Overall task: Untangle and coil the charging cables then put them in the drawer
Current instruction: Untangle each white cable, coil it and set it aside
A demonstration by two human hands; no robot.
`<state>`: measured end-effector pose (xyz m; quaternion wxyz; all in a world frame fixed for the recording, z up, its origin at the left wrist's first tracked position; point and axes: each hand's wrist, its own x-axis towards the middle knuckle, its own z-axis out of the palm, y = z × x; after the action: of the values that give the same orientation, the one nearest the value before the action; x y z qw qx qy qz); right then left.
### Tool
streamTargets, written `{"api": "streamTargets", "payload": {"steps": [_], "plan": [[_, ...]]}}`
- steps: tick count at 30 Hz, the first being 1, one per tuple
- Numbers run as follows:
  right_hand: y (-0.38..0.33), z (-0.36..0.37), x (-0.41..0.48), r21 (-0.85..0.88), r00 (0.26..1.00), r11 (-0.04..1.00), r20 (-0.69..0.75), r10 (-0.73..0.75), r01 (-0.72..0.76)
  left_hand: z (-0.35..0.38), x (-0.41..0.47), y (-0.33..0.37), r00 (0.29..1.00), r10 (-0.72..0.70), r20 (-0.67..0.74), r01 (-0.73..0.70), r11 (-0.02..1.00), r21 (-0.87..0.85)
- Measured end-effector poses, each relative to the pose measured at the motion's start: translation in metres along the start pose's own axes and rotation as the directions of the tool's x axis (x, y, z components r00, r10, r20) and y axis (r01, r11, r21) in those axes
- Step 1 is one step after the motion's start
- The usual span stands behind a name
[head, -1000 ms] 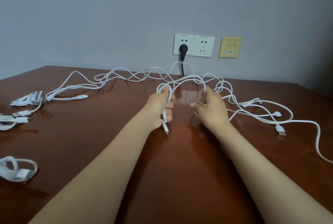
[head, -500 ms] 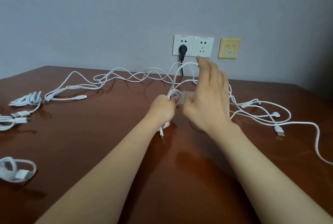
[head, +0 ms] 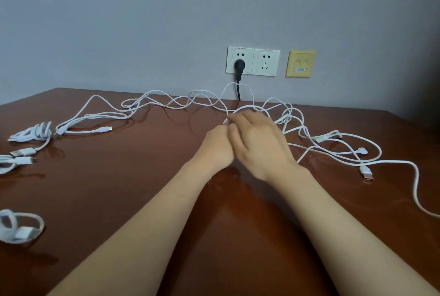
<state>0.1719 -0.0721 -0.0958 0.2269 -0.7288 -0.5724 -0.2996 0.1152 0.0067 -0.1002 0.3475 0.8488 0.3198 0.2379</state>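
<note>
The tangled white cables (head: 107,114) are sprawled across the back of the table (head: 119,188), one loop gripped in the left hand (head: 217,145), with the right hand (head: 258,145) pressed alongside, its grip not really made out tbh.

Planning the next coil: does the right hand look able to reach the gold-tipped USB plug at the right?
Likely yes: the USB plug lies uncovered on the table, but the right hand must first leave the cable.

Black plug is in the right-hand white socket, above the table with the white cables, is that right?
No: the head view shows the black plug in the left white socket, above the table with the white cables.
</note>
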Motion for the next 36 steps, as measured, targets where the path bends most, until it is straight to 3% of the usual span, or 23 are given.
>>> {"api": "streamTargets", "payload": {"steps": [3,6,8,10,13,18,21,26,28,32,36], "plan": [[0.007,-0.006,0.0,-0.063,0.999,0.997,-0.013,0.044,-0.045,-0.001,-0.007,0.006,0.987,0.152,0.047,-0.155,0.985,0.076],[0.016,-0.013,0.004,-0.182,0.997,0.981,-0.006,0.073,-0.073,0.0,-0.013,0.013,0.968,0.202,0.15,-0.211,0.977,0.045],[0.014,-0.018,0.002,-0.15,0.987,0.979,-0.102,0.126,-0.14,-0.001,-0.014,0.015,0.955,0.205,0.214,-0.207,0.978,-0.012],[0.016,-0.02,0.003,-0.062,0.978,0.984,-0.135,0.157,-0.167,0.0,-0.012,0.015,0.941,0.182,0.285,-0.149,0.98,-0.134],[0.024,-0.021,0.001,-0.003,0.971,0.971,0.012,0.24,-0.24,0.0,-0.015,0.016,0.896,0.176,0.408,-0.041,0.947,-0.319],[0.028,-0.021,0.001,0.051,0.948,0.964,-0.174,0.267,-0.262,-0.009,-0.017,0.021,0.766,0.219,0.605,0.227,0.788,-0.573],[0.029,-0.019,0.002,-0.007,0.925,0.968,-0.295,0.238,-0.251,-0.02,-0.014,0.014,0.678,0.238,0.695,0.336,0.741,-0.582],[0.026,-0.019,0.005,-0.146,0.87,0.932,-0.428,0.243,-0.332,-0.03,-0.015,0.01,0.586,0.154,0.796,0.368,0.824,-0.431],[0.024,-0.021,0.004,-0.14,0.86,0.915,-0.419,0.293,-0.379,-0.029,-0.016,0.012,0.622,0.124,0.773,0.333,0.851,-0.405],[0.027,-0.021,0.003,-0.154,0.905,0.898,-0.185,0.383,-0.412,-0.017,-0.02,0.019,0.819,0.114,0.563,0.063,0.956,-0.287],[0.027,-0.031,-0.001,-0.139,0.953,0.943,-0.071,0.296,-0.303,-0.015,-0.018,0.019,0.881,0.125,0.457,-0.041,0.981,-0.188]]}}
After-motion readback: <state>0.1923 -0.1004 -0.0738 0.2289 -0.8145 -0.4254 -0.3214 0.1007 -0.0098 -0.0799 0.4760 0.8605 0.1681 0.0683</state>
